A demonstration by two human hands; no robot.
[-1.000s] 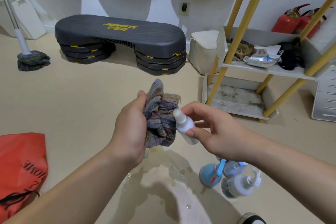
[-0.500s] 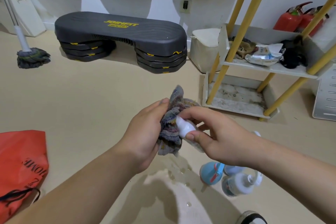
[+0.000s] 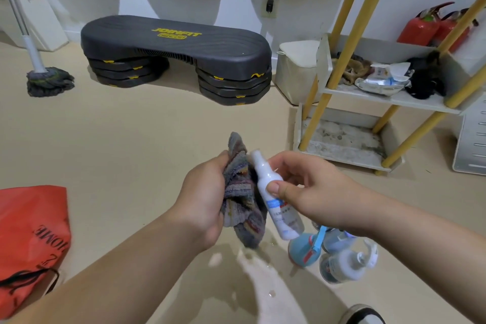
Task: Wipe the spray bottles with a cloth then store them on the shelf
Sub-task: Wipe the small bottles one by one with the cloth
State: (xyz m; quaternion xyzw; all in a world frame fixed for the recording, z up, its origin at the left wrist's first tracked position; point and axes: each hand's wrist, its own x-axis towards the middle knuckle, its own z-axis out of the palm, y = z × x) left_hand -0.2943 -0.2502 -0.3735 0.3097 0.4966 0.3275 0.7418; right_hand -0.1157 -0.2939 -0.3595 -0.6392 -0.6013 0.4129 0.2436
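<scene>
My right hand [image 3: 313,189] pinches a small white spray bottle [image 3: 273,197] with a blue label, its cap tilted up and to the left. Beside it my left hand [image 3: 202,200] grips a crumpled striped grey cloth [image 3: 242,200], which touches the bottle's left side. On the floor under my right wrist lie a blue spray bottle [image 3: 305,250] and two clear ones [image 3: 347,263], partly hidden by my arm. The shelf [image 3: 389,97] with yellow legs stands at the right, its lower tray [image 3: 344,139] bare and stained.
A black step platform [image 3: 176,52] stands by the far wall, a mop [image 3: 47,79] at the left. A red bag [image 3: 29,239] lies at the lower left. Water drops wet the floor [image 3: 263,265] below my hands. Rags and a packet sit on the shelf; red extinguishers [image 3: 431,26] behind.
The bottle has come out of the cloth and now shows its full length, tilted more upright. My hands have shifted slightly and the cloth hangs lower.
</scene>
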